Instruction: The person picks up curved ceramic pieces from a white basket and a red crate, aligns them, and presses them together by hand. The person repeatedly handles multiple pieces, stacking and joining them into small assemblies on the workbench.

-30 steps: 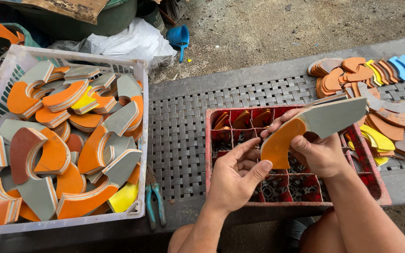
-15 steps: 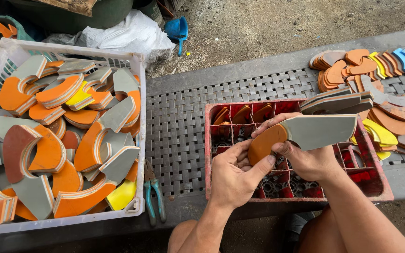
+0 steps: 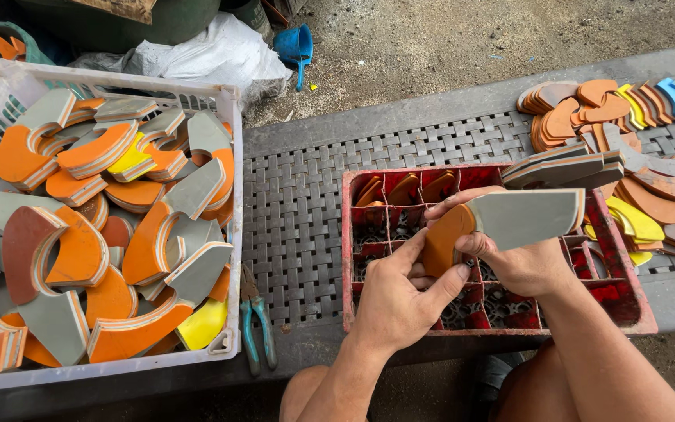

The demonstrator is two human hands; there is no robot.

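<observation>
Containers: white slatted basket (image 3: 232, 234) well to the left of the grip, heaped with curved, layered offcuts (image 3: 111, 234) in orange, grey and yellow. Red compartment crate (image 3: 634, 312) directly beneath both hands; its far row of cells holds a few small orange-brown pieces (image 3: 404, 190) standing on edge, the nearer cells show dark contents, too small to identify. Both containers sit on the grey lattice worktop (image 3: 298, 219).

Workpiece: 1 curved piece (image 3: 509, 223), grey on its broad face with an orange rounded end, held above the crate, long axis running left to right. The orange end points toward the left hand; the grey end projects past the right hand to the right.

Grip: right hand (image 3: 521, 262) is clamped on the piece, thumb across the near face and fingers wrapped behind it. Left hand (image 3: 396, 301) presses thumb and index finger against the orange end, pinched on its edge; remaining fingers curled under.

Around the grip: a stack of flat grey-and-orange strips (image 3: 564, 166) rests on the crate's far right corner, just beyond the held piece. Further right, loose orange, yellow and blue shaped pieces (image 3: 634, 105) lie spread on the worktop. Teal-handled pliers (image 3: 258, 328) lie on the worktop between basket and crate, left of the left hand.
</observation>
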